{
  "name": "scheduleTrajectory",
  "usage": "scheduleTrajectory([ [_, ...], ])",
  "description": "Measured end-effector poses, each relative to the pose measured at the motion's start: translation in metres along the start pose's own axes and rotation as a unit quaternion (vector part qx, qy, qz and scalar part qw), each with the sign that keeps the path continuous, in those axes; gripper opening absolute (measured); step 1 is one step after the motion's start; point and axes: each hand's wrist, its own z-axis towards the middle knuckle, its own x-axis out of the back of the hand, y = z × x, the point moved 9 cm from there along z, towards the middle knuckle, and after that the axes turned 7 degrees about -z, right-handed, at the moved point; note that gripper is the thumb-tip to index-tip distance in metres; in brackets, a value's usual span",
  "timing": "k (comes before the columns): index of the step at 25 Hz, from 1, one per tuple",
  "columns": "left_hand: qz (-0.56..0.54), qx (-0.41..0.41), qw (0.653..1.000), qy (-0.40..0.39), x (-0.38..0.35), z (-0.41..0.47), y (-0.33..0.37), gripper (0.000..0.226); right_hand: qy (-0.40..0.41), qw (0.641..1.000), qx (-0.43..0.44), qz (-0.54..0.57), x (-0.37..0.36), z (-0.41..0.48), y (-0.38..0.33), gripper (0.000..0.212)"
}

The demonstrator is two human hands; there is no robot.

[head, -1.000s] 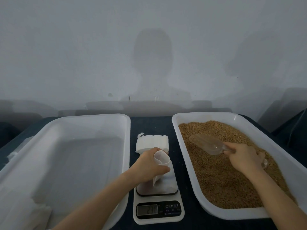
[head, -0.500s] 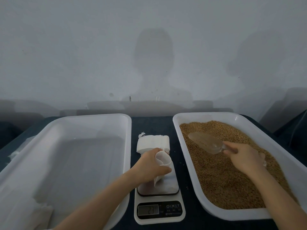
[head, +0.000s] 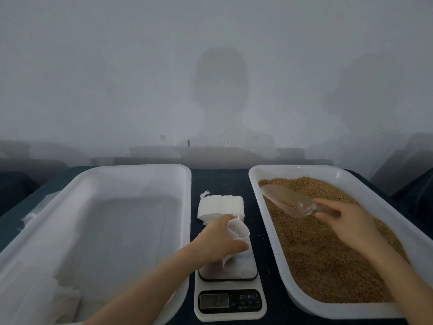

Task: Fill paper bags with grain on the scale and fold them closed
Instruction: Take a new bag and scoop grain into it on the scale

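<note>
Head, scale (head: 248, 301) blurred, left hand (head: 219, 240) half-hides bag (head: 237, 231), right hand (head: 344, 221) grips scoop (head: 287, 201)

grain (head: 316, 254) golden-brown | trays (head: 140, 167) white (translucent) | scale (head: 230, 315) white | cloth (head: 218, 177) dark

Scale (head: 230, 301) between two trays (grain (head: 316, 242) in right).

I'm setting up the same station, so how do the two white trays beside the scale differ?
The left tray holds only something white in its near corner; the right tray is filled with brown grain. The right hand holds a clear scoop over the right tray; no tool is over the left tray. Both are white, rectangular, round-cornered, flanking the scale.
</note>
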Motion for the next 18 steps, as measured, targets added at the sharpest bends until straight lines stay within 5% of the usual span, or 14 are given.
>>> scheduleTrajectory([
  [7, 0.019, 0.009, 1.000, 0.004, 0.000, 0.003, -0.006, 0.061, -0.002, 0.986, 0.162, -0.034, 0.046, -0.022, -0.062, 0.045],
  [18, 0.003, 0.008, 1.000, -0.011, -0.004, 0.005, -0.004, 0.060, 0.031, 0.938, 0.268, -0.216, 0.053, -0.026, -0.106, 0.037],
])
